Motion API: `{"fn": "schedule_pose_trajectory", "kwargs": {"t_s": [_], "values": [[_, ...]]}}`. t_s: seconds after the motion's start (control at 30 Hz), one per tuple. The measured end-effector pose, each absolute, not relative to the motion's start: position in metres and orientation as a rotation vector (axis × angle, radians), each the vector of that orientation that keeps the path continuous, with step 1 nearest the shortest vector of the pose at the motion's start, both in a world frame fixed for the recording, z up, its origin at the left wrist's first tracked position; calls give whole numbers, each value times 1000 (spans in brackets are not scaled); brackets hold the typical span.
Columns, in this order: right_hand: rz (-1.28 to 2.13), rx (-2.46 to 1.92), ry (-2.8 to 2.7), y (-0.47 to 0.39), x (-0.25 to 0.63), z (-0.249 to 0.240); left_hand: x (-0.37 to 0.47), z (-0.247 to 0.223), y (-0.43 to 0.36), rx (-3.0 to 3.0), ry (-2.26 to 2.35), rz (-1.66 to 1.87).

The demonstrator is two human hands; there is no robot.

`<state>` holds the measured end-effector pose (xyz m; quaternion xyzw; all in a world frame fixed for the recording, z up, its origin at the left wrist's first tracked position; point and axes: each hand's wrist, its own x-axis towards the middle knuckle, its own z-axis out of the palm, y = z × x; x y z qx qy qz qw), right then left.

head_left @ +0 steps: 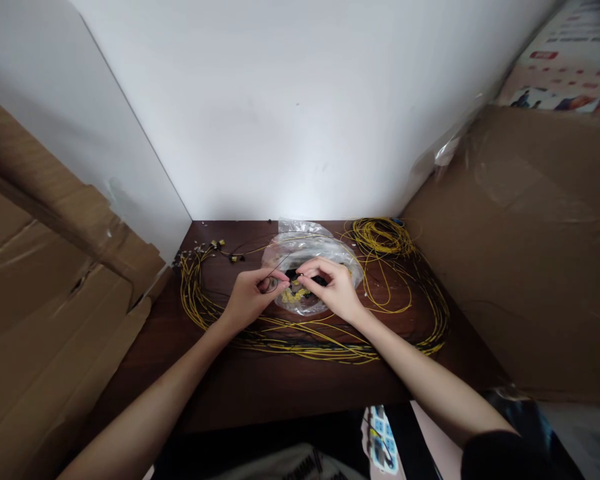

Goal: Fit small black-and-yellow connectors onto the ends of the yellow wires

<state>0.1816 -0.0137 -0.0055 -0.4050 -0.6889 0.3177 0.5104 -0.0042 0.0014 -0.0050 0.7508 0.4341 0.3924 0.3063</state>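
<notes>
Clock reference: the clear plastic bag (300, 228) is marking the centre; twelve is pointing toward the white panel (300, 107).
Left hand (253, 293): fingertips are closing in a narrow pinch, apparently holding a fine dark wire (280, 263), just inside nine o'clock.
Right hand (333, 287): thumb and forefinger are pinching a small dark piece (301, 274) over the bag; its exact form is not showing.
Joint at fingertips: the two hands are standing close but apart; whether wire and piece are touching, one cannot tell.
Wire bundle (305, 347): yellow and black strands are curving from ten o'clock through six to three.
Done, as judged: yellow-and-black connectors (220, 244) are lying at ten, seemingly on wire ends.
Left, as judged: yellow pieces (295, 295) are waiting in the bag; the count is not showing.
Yellow coil (380, 233): it is resting at two, loops spilling toward three.
Obstructions: cardboard (40, 300) at nine and a cardboard box (540, 267) at three are limiting side room; loose strands are passing beneath both forearms, possibly risking snags.
</notes>
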Motion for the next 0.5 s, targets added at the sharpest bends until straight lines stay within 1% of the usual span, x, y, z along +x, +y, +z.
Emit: {"fn": "schedule_pose_trajectory", "kwargs": {"t_s": [0.37, 0.5], "values": [[1074, -945, -1397, -8, 177, -7, -5, -6, -1, 2074, 1132, 926], [1087, -967, -1377, -8, 178, -5, -3, -4, -2, 2132, 1103, 1009]]}}
